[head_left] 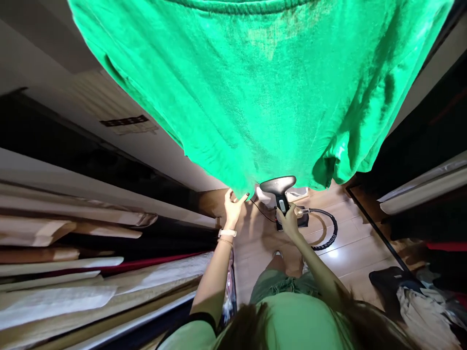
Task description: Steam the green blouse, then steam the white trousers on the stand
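Note:
A bright green shirt (233, 92) hangs spread out in front of me and fills the upper part of the view. At its lower hem, my left hand (233, 208) pinches the cloth between thumb and fingers. Wrapped round the handle of a garment steamer (278, 185), my right hand (290, 222) keeps its pale head up against the bottom of the shirt, right of my left hand. A dark ribbed hose (334, 228) curves away from the steamer's right side. On the shirt's lower right, the fabric bunches into folds.
Many garments on a rack (91, 287) crowd the left side. Dark clothes (430, 116) hang at the right, with a crumpled pile (423, 306) below. A dark base (302, 222) stands on the wood floor (251, 262) behind my right hand, and a thin cord (262, 211) runs there.

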Available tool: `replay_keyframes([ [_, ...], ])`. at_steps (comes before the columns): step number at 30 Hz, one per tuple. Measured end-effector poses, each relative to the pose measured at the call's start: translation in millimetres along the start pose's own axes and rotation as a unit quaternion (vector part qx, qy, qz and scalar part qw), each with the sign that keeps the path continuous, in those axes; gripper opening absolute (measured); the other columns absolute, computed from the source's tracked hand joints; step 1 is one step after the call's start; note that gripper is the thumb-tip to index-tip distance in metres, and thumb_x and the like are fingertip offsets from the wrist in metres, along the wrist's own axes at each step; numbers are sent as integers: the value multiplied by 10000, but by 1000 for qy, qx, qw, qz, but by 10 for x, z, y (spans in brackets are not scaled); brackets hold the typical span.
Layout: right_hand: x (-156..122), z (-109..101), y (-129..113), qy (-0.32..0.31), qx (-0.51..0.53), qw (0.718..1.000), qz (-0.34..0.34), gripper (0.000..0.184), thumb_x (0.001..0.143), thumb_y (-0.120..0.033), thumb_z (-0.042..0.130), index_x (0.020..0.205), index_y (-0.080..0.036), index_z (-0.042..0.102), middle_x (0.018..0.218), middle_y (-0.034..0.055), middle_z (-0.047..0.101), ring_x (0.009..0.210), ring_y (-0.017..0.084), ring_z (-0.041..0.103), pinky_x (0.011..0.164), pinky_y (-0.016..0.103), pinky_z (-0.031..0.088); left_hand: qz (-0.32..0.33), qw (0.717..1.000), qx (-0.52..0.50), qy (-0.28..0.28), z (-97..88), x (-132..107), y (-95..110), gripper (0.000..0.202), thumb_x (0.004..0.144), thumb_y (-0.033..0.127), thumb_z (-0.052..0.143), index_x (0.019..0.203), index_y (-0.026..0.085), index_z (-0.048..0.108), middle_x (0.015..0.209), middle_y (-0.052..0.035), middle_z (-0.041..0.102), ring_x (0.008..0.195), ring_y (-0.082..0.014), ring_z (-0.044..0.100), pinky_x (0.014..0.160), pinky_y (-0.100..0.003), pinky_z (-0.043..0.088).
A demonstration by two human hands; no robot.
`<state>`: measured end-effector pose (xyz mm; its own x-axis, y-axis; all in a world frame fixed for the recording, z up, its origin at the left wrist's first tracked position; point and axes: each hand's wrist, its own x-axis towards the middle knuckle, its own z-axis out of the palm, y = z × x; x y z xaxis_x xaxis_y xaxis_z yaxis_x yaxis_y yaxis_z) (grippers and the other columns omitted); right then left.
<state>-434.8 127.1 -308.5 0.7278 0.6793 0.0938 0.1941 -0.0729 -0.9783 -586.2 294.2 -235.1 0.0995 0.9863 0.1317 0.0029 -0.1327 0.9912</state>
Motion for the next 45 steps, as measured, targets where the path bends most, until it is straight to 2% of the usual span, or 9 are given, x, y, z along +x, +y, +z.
replay_keyframes([
  [2,-8,57,60,16,-8,1000,-4,476,895,-583,550,1154,-204,423,1155,178,656,1085,295,652,893,440,532,6,998,42,-54,-40,134,39,491,658,305,890,1075,131,698,1106,-117,724,956,-198,681,912,-308,534],
  [5,-2,197,160,58,-26,998,-1,489,863,-593,564,1128,-201,443,1127,179,662,1068,309,656,887,468,541,17,991,107,-81,-128,219,14,335,716,366,831,917,122,722,862,-65,738,771,-164,636,771,-265,515],
  [10,-165,420,332,126,-26,991,19,501,809,-586,575,1115,-203,470,1111,151,674,1030,308,672,885,494,548,26,986,119,-112,-468,256,-88,360,738,403,790,969,135,720,835,-44,740,694,-137,616,698,-237,487],
  [13,-455,485,393,148,-18,987,62,528,779,-580,612,1128,-206,480,1048,126,701,943,304,700,827,474,561,33,977,159,-138,-702,255,-90,354,738,462,786,827,128,711,720,-33,701,617,-129,571,617,-228,450],
  [19,-842,519,136,222,-32,972,70,543,730,-561,657,1124,-215,515,1031,107,726,906,283,710,807,428,564,63,960,223,-159,-1031,128,-44,435,738,549,758,725,118,701,589,4,608,494,-81,345,481,-227,272],
  [28,-775,184,-275,97,-197,973,-74,522,784,-556,691,1155,-207,582,1121,113,742,1001,296,728,873,395,544,49,963,184,-192,-1437,-98,33,383,808,528,698,873,152,731,749,-37,704,673,-165,635,645,-231,441],
  [35,-681,55,-523,8,-279,952,-125,474,847,-506,699,1195,-202,590,1080,93,753,979,278,729,830,341,521,55,961,226,-151,-1594,-308,59,453,781,595,677,697,149,674,644,-13,622,552,-110,400,546,-233,299],
  [39,-545,-26,-699,-37,-277,941,-191,415,832,-500,742,1097,-208,613,984,85,735,855,264,723,733,318,510,31,957,253,-136,-1628,-390,29,514,730,663,678,686,151,666,556,23,508,542,-113,343,548,-241,261],
  [45,-364,-21,-854,-123,-266,914,-280,366,852,-491,747,1031,-199,619,962,94,707,815,257,694,733,334,508,137,928,314,-143,-1732,-445,93,455,836,516,633,574,189,457,577,41,361,578,-112,308,575,-241,249],
])
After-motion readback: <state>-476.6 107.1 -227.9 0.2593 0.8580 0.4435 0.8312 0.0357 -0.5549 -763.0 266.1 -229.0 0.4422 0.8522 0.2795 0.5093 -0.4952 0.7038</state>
